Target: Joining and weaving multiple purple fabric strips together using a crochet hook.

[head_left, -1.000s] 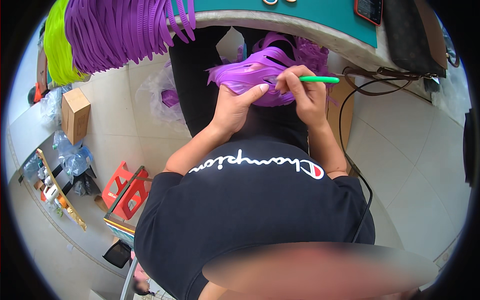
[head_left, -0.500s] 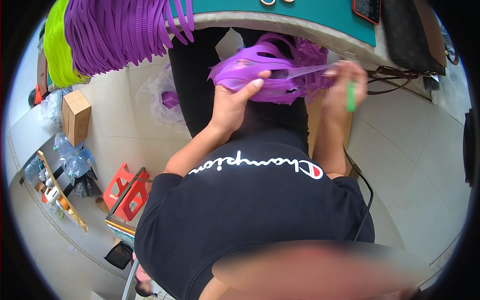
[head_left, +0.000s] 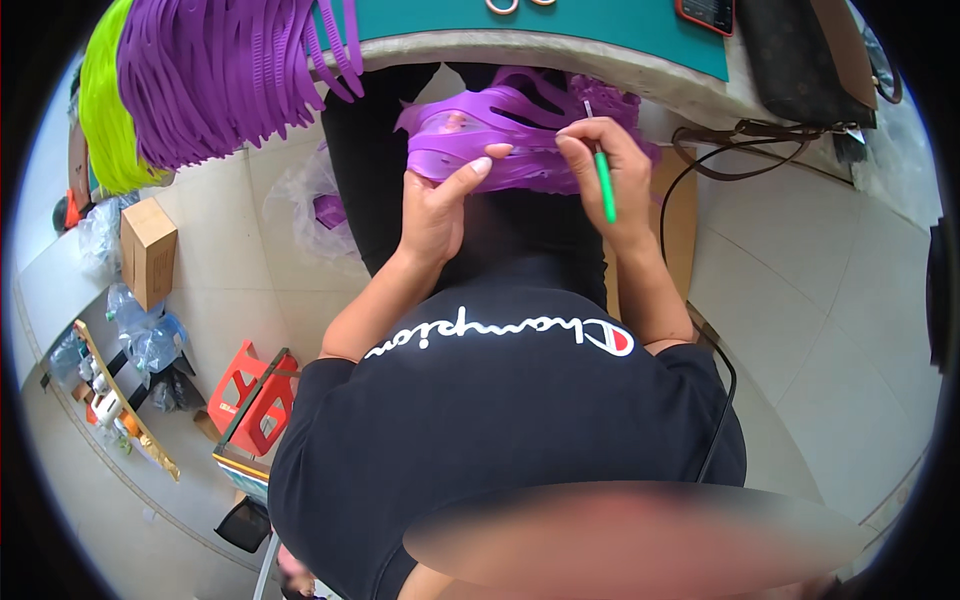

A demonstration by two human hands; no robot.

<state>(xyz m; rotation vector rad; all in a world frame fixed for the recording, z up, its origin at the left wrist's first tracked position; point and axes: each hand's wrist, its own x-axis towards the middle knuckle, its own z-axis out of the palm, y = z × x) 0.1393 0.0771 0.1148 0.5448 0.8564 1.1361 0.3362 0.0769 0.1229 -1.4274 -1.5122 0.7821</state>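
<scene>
A purple rubbery piece with long slots (head_left: pixel 475 112) lies over my lap at the table's edge. My left hand (head_left: pixel 437 208) is closed on its near left side, the thumb on top. In my right hand (head_left: pixel 622 170) is a slim green-handled tool (head_left: pixel 606 188) with a thin pale tip pointing away from me; its exact kind cannot be made out. That hand hovers over or touches the right part of the purple piece. Crumpled purple scraps (head_left: pixel 615 100) bunch up beyond my right fingers.
Purple ridged straps (head_left: pixel 215 80) and yellow-green ones (head_left: pixel 105 110) hang off the table's left end. The green mat (head_left: pixel 620 35) carries ring-shaped handles (head_left: pixel 502 5) and a phone (head_left: pixel 708 12). A dark bag (head_left: pixel 808 70) sits at right. Leftward stand a cardboard box (head_left: pixel 147 250) and red stool (head_left: pixel 250 395).
My right hand has moved left, back to the purple piece, and the stretched purple strand between it and the piece no longer shows. My left hand keeps its hold.
</scene>
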